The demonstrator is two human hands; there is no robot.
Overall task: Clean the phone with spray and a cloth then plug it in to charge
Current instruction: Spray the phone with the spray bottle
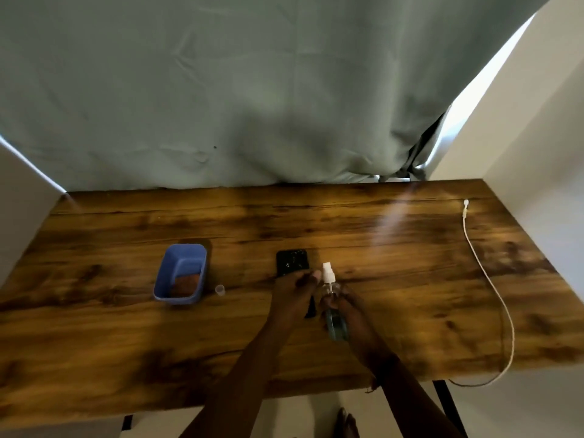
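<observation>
A black phone [292,260] lies flat near the middle of the wooden table [94,327]. My left hand [292,295] covers its near end, fingertips up against the white nozzle of a clear spray bottle [328,281]. My right hand [350,314] grips the bottle's body just right of the phone. A small clear cap [219,289] stands on the table to the left. A brown cloth [186,284] lies inside a blue tub [167,273]. A white charging cable [483,270] runs along the right side, its plug at the far end.
A grey-green curtain [252,90] hangs behind the table. White walls close in on both sides. The cable drops off the table's near right edge. A foot [346,425] shows on the floor below.
</observation>
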